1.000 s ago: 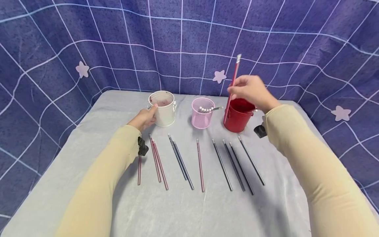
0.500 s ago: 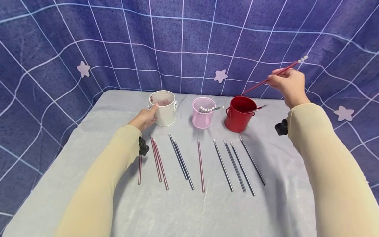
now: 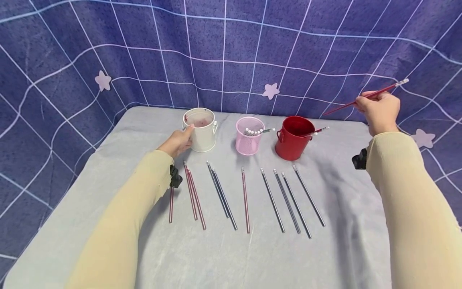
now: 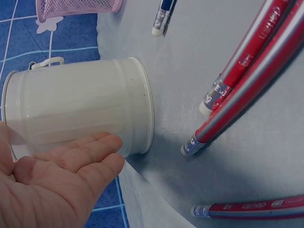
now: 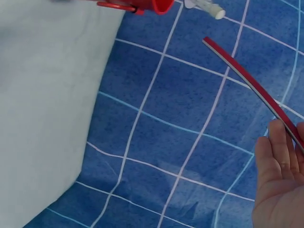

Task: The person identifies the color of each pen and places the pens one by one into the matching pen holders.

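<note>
Since half a second earlier, the red pencil (image 5: 244, 77) had been carried by the right hand (image 3: 381, 113) farther right of the red bucket (image 3: 290, 148); its plain end, previously seen at the bucket's rim, was now held clear of it. It was pinched between thumb and fingers, eraser end tilted up, though thumb and eraser were mostly cut off in the right wrist view.

Well left of the red bucket, the white bucket (image 3: 203, 138) was touched by the left hand (image 3: 179, 141), fingers laid along its outer wall, thumb at its rim; whether the rim was clamped could not be told, the thumb being cropped in the left wrist view.

Just left of the red bucket, pencils in the pink cup (image 3: 247, 146) were shown mainly by their white ends. Two more were seen poking over the red bucket's right rim, their lower parts hidden. Dark pencils (image 3: 272, 200) were laid in front of the red bucket; blue pencils (image 3: 224, 196) and loose red pencils (image 4: 249, 90) lay farther left, the outermost partly covered by the left wrist.
</note>
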Demonstrator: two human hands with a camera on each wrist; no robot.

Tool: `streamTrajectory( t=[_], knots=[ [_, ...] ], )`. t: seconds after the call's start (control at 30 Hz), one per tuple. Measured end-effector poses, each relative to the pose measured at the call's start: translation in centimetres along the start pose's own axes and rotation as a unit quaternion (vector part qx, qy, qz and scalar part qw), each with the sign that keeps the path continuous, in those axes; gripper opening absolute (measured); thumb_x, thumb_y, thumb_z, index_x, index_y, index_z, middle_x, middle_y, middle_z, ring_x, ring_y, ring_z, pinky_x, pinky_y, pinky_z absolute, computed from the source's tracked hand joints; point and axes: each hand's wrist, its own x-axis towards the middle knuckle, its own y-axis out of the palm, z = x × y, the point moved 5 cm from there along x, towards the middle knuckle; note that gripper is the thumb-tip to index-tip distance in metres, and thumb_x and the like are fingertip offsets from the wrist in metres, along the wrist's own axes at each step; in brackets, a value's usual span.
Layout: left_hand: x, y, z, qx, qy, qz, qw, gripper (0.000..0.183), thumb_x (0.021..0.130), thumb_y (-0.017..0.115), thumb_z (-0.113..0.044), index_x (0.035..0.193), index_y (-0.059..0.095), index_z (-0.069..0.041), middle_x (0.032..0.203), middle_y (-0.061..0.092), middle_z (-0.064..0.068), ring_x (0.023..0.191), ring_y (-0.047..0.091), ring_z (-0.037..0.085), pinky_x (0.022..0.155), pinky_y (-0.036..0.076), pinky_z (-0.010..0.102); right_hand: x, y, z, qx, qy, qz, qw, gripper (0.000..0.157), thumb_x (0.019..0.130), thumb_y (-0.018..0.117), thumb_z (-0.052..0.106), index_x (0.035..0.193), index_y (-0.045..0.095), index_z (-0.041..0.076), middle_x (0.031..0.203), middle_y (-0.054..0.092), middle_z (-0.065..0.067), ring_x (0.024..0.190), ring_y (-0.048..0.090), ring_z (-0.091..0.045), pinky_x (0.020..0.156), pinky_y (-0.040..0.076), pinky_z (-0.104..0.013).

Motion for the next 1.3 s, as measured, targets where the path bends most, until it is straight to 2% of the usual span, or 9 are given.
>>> streamTrajectory(
  t=[0.17, 0.27, 0.37, 0.7, 0.8, 0.87, 1.07, 1.2, 1.3],
  knots=[
    [0.1, 0.2, -0.1, -0.005, 0.003, 0.001, 1.0, 0.078, 0.103, 0.024, -0.047, 0.145, 0.005, 0.015, 0.146, 0.023, 0.037, 0.137, 0.028, 0.038, 0.114, 0.023, 0.039, -0.1, 0.7, -1.4, -0.032, -0.015, 0.034, 0.999, 0.031, 0.084, 0.057, -0.01, 0.067, 0.062, 0.016, 0.057, 0.062, 0.011, 0.053, 0.063, 0.001, 0.056, 0.052, -0.01],
    [0.2, 0.3, -0.1, -0.008, 0.004, -0.001, 1.0, 0.077, 0.103, 0.024, -0.046, 0.145, 0.005, 0.015, 0.146, 0.022, 0.037, 0.138, 0.027, 0.038, 0.115, 0.023, 0.038, 0.0, 1.3, -2.7, -0.071, -0.018, 0.047, 0.996, 0.03, 0.086, 0.058, -0.007, 0.07, 0.062, 0.018, 0.056, 0.062, 0.015, 0.055, 0.062, 0.004, 0.058, 0.052, -0.01],
    [0.2, 0.5, -0.1, -0.009, 0.005, 0.003, 0.9999, 0.077, 0.103, 0.024, -0.046, 0.145, 0.004, 0.015, 0.146, 0.021, 0.037, 0.138, 0.026, 0.038, 0.115, 0.022, 0.038, 0.1, 1.6, -3.8, -0.128, -0.017, 0.05, 0.99, 0.021, 0.088, 0.059, -0.003, 0.078, 0.06, 0.015, 0.056, 0.059, 0.021, 0.057, 0.06, 0.008, 0.059, 0.052, -0.008],
    [0.2, 0.2, 0.1, -0.01, 0.01, -0.011, 0.9998, 0.077, 0.104, 0.026, -0.045, 0.144, 0.007, 0.017, 0.145, 0.024, 0.038, 0.137, 0.029, 0.038, 0.114, 0.024, 0.038, -0.6, 3.6, -6.4, -0.183, -0.026, 0.116, 0.976, 0.007, 0.087, 0.058, -0.004, 0.094, 0.058, -0.002, 0.06, 0.057, 0.025, 0.059, 0.055, 0.01, 0.059, 0.049, -0.006],
    [0.1, 0.1, 0.0, -0.011, 0.012, -0.012, 0.9998, 0.076, 0.104, 0.027, -0.045, 0.144, 0.007, 0.017, 0.144, 0.025, 0.038, 0.136, 0.03, 0.038, 0.114, 0.025, 0.038, -0.8, 3.9, -7.0, -0.168, -0.017, 0.127, 0.978, 0.007, 0.087, 0.058, -0.003, 0.094, 0.059, -0.002, 0.062, 0.058, 0.023, 0.06, 0.055, 0.009, 0.059, 0.05, -0.007],
    [0.1, 0.1, 0.0, -0.015, 0.012, -0.01, 0.9998, 0.077, 0.104, 0.026, -0.045, 0.144, 0.006, 0.017, 0.145, 0.023, 0.039, 0.137, 0.029, 0.038, 0.114, 0.025, 0.038, -1.0, 3.9, -7.4, -0.143, -0.006, 0.136, 0.98, 0.007, 0.088, 0.057, -0.002, 0.089, 0.061, 0.004, 0.063, 0.06, 0.021, 0.061, 0.057, 0.007, 0.059, 0.051, -0.008],
    [0.2, 0.1, 0.1, -0.019, 0.011, -0.012, 0.9997, 0.076, 0.104, 0.027, -0.044, 0.145, 0.007, 0.016, 0.146, 0.023, 0.037, 0.137, 0.028, 0.038, 0.113, 0.026, 0.037, -1.5, 3.9, -8.2, -0.052, 0.036, 0.163, 0.985, 0.032, 0.092, 0.054, 0.0, 0.072, 0.064, 0.023, 0.066, 0.064, 0.014, 0.057, 0.06, 0.002, 0.057, 0.053, -0.012],
    [0.3, 0.2, 0.0, -0.021, 0.013, -0.016, 0.9996, 0.075, 0.104, 0.028, -0.044, 0.145, 0.008, 0.015, 0.147, 0.023, 0.036, 0.137, 0.028, 0.037, 0.113, 0.026, 0.037, -1.7, 3.9, -8.7, -0.033, 0.047, 0.192, 0.98, 0.024, 0.096, 0.051, -0.001, 0.083, 0.062, 0.016, 0.071, 0.066, 0.014, 0.061, 0.064, 0.001, 0.059, 0.054, -0.013],
    [0.3, 0.2, 0.0, -0.022, 0.012, -0.017, 0.9995, 0.075, 0.104, 0.028, -0.044, 0.145, 0.008, 0.016, 0.146, 0.023, 0.036, 0.137, 0.028, 0.037, 0.113, 0.027, 0.036, -1.9, 4.0, -9.2, -0.061, 0.039, 0.201, 0.977, 0.015, 0.094, 0.052, -0.005, 0.103, 0.061, 0.003, 0.072, 0.066, 0.018, 0.065, 0.065, 0.003, 0.061, 0.054, -0.012]
  ],
)
